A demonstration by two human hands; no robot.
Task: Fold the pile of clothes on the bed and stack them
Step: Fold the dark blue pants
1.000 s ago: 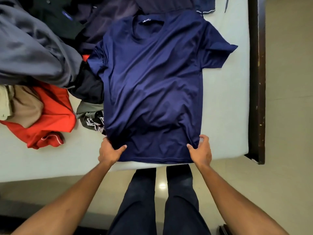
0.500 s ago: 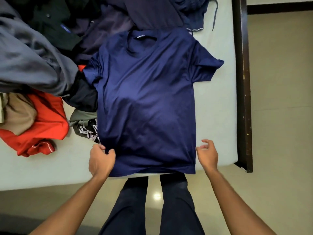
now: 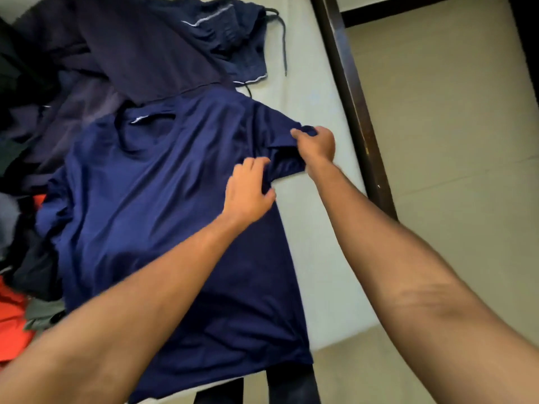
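A navy blue T-shirt [image 3: 151,205] lies spread flat on the pale bed [image 3: 320,258], collar away from me and hem at the near edge. My right hand [image 3: 316,144] pinches the end of the shirt's right sleeve and holds it slightly off the sheet. My left hand [image 3: 248,192] rests on the shirt at the armpit of that sleeve, its thumb tucked against the fabric there. Both forearms reach across the shirt's lower half.
Dark blue shorts with a drawstring [image 3: 230,45] and other dark garments [image 3: 87,68] lie piled beyond the shirt. Black, grey and an orange-red garment [image 3: 11,319] crowd the left. The bed's dark wooden rail [image 3: 350,106] runs along the right, with beige floor [image 3: 452,141] beyond.
Both hands left the shirt's hem and moved up to the right sleeve. My right hand took hold of the sleeve end. The camera leaned in over the bed.
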